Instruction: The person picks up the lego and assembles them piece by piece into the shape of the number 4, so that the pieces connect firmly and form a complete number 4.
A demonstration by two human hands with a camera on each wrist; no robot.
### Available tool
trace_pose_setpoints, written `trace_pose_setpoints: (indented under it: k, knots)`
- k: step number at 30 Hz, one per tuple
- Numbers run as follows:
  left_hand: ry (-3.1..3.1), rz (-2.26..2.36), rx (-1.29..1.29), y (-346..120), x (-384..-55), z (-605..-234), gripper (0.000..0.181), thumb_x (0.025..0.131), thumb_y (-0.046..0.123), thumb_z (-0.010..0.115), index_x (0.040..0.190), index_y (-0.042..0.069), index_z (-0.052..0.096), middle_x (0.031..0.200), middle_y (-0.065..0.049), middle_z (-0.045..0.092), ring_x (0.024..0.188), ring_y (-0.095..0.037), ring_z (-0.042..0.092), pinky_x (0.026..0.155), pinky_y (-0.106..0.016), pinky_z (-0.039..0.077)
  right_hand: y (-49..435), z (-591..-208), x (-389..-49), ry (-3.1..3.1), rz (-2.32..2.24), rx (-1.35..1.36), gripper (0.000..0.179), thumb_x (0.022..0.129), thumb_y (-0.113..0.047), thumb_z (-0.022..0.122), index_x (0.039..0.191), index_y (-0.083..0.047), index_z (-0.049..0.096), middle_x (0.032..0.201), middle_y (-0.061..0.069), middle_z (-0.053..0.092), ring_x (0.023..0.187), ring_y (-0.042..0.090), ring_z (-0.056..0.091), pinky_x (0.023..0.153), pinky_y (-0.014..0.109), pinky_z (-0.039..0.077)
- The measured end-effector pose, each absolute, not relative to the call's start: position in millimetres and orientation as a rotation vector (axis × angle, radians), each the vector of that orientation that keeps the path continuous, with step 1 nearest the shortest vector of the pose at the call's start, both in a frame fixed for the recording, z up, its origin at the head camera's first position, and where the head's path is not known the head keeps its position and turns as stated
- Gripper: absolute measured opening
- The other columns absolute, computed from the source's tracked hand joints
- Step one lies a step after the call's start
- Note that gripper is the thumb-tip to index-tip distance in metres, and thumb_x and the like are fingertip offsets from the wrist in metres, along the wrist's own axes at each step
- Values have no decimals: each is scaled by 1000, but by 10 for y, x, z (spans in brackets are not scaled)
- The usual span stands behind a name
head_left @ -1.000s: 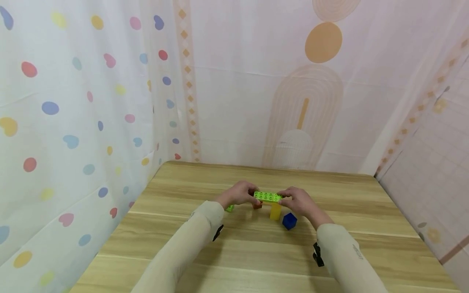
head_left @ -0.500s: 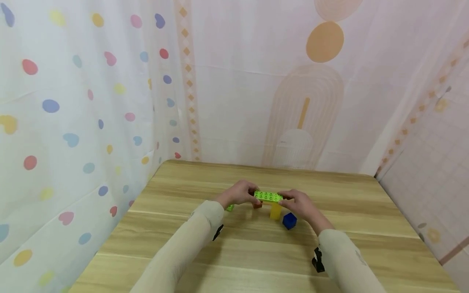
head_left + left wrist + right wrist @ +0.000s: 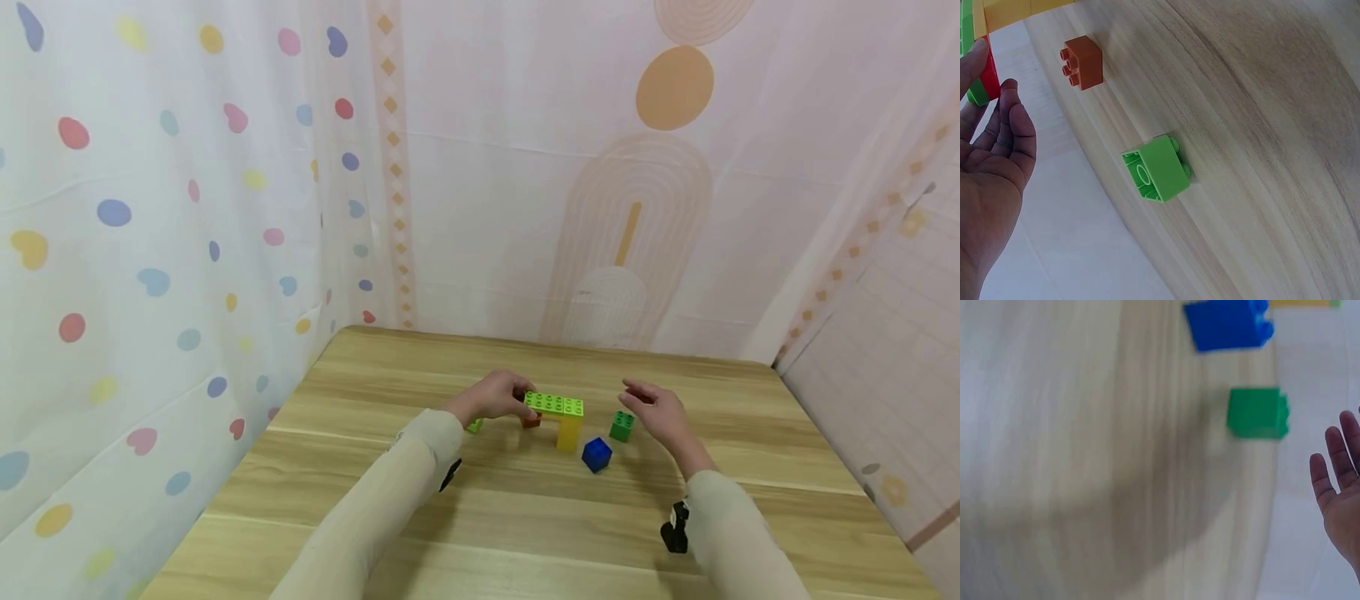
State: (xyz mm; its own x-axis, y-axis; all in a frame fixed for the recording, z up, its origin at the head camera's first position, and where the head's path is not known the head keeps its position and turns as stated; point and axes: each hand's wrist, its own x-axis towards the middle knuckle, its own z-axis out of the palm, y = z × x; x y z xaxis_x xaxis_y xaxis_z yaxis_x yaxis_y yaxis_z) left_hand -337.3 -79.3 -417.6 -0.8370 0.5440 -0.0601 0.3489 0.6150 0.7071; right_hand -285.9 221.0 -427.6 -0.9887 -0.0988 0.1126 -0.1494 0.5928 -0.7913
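A toy-brick structure (image 3: 553, 405) has a light-green studded top and a yellow column (image 3: 568, 432) under its right end. My left hand (image 3: 495, 395) pinches its left end; in the left wrist view, thumb and fingers are on a red brick (image 3: 989, 75) there. My right hand (image 3: 660, 412) is apart from the structure, fingers loosely extended and holding nothing. Closest to it is a dark-green brick (image 3: 622, 426) on the table. In the right wrist view the right hand (image 3: 1342, 494) shows straight fingers beside that green brick (image 3: 1257, 412).
A blue brick (image 3: 597, 455) sits in front of the column. An orange-brown brick (image 3: 1085, 62) and a light-green brick (image 3: 1159, 169) lying on its side are near the left hand. The wooden table (image 3: 495, 533) meets patterned curtains (image 3: 480, 208) at the back and left.
My right hand has let go of the structure's right end and moved right, uncovering the dark-green brick. The left hand has kept its pinch at the left end.
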Motion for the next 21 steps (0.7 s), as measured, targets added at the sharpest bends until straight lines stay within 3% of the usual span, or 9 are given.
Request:
trace_pose_setpoints:
  k: [9, 15, 21]
  knots:
    - [2586, 1022, 735, -790, -3368, -4158, 23, 88, 18, 78, 109, 11, 72, 92, 6, 68, 85, -11, 59, 81, -30, 47, 2403, -4611, -2876, -2894, 1363, 83, 66, 100, -28, 61, 149, 7, 35, 145, 32, 41, 131, 47, 41, 103, 56, 38]
    - [2594, 1016, 764, -793, -3359, -4146, 21, 88, 17, 77, 108, 11, 73, 90, 5, 68, 82, -10, 57, 79, -29, 46, 2345, -4801, -2925, -2867, 1344, 94, 66, 97, -24, 67, 145, 10, 39, 136, 32, 49, 122, 44, 50, 98, 54, 42]
    - [2597, 1017, 761, -799, -3355, -4138, 20, 88, 17, 77, 107, 11, 73, 89, 5, 66, 81, -11, 55, 76, -28, 45, 2295, -4828, -2924, -2857, 1255, 67, 51, 97, -20, 66, 135, 11, 52, 117, 25, 61, 104, 35, 58, 86, 48, 47]
